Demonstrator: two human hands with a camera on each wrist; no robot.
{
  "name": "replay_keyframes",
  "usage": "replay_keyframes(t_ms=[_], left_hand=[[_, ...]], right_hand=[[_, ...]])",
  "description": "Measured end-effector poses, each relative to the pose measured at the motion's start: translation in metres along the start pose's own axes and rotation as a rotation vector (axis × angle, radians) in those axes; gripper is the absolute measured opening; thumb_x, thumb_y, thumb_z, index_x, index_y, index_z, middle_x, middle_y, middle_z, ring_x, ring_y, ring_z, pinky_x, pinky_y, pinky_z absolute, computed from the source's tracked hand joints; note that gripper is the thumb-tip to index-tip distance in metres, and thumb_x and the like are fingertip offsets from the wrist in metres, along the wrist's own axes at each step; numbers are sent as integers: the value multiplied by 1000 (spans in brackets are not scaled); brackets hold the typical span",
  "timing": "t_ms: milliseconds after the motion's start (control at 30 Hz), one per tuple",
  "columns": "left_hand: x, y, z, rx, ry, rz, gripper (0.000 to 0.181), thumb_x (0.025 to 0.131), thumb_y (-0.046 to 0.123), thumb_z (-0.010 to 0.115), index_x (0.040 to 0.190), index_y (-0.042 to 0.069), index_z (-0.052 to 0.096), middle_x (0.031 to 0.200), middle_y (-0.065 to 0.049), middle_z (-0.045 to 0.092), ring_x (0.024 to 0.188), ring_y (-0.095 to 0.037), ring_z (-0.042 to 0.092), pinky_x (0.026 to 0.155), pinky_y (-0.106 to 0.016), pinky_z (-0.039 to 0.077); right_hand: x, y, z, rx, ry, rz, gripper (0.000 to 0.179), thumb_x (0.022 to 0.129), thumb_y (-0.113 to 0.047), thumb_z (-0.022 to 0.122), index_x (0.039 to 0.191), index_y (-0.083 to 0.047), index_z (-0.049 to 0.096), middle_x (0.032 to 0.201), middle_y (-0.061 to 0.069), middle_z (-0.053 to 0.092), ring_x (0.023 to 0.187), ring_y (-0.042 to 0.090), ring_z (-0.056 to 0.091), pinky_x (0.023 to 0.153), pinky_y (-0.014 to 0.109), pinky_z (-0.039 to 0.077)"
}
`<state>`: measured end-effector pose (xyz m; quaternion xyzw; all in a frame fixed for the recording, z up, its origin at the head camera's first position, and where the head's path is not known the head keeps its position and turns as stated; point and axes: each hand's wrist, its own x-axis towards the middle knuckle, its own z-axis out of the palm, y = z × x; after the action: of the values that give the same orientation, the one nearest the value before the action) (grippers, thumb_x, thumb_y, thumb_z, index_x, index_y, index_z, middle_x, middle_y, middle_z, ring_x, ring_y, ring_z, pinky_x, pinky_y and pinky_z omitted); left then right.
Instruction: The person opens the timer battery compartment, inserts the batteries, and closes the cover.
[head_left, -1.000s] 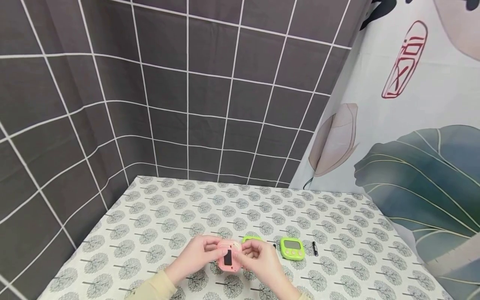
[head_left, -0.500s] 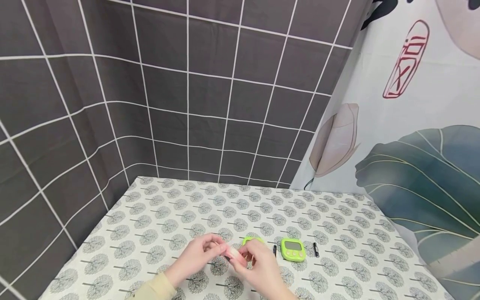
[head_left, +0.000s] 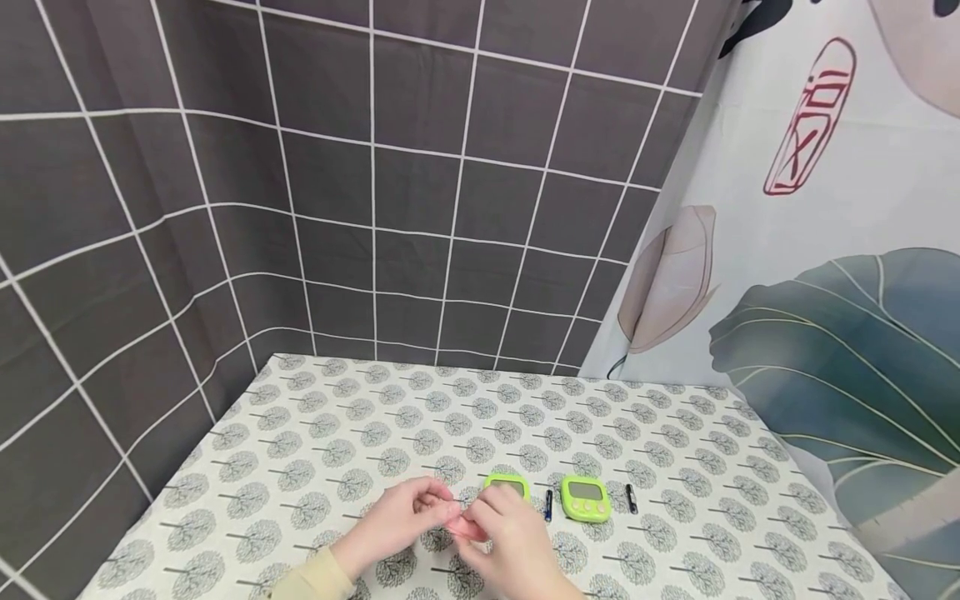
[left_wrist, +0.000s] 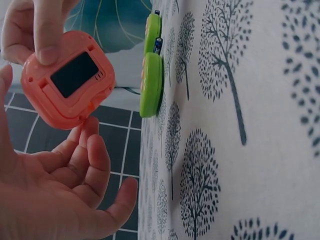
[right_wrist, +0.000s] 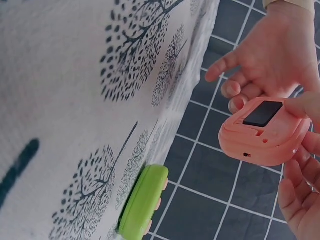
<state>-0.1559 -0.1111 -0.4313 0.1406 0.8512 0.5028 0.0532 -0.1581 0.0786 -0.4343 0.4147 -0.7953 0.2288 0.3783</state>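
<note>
A pink, rounded-square plastic device (right_wrist: 267, 135) is pinched in the right-hand grip (head_left: 513, 533) and is held out leftward from it; at its opposite edge the bare left hand (head_left: 397, 518) is placed, fingers relaxed, contact impossible to tell.

Right hand (head_left: 516, 537) pinching, left hand (head_left: 397, 521) close beside it, fingers (left_wrist: 97, 162) loosely bent, both wrists angled inward!

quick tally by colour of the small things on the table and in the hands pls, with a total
Pink device, held in the right hand: 1
Green devices with screens: 2
Small dark cylinders: 2
Total: 5
</note>
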Motion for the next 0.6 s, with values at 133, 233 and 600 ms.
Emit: replay_keyframes(t_ms=[133, 233, 600], left_hand=[[-1, 1, 1, 34, 2, 18, 43, 86, 42, 65, 107, 5, 63, 86, 3, 62, 77, -9, 54, 68, -23, 47], [-1, 1, 2, 58, 9, 27, 45, 83, 44, 67, 107, 6, 64, 87, 3, 62, 78, -8, 54, 68, -23, 46], [-1, 2, 3, 46, 23, 16, 47, 81, 43, 70, 108, 5, 64, 83, 4, 61, 77, -7, 54, 66, -22, 46]], right_hand=[[0, 0, 1, -24, 5, -10, 34, 58, -20, 84, 70, -22, 53, 74, -15, 47, 72, 2, 43, 66, 10, 39], [0, 1, 2, -29, 3, -7, 35, 59, -21, 83, 69, -22, 51, 72, -15, 46, 72, 2, 42, 66, 11, 39], [-1, 0, 0, 3, -30, 11, 33, 63, -32, 84, 74, -22, 54, 75, -15, 47, 73, 3, 42, 67, 16, 37]])
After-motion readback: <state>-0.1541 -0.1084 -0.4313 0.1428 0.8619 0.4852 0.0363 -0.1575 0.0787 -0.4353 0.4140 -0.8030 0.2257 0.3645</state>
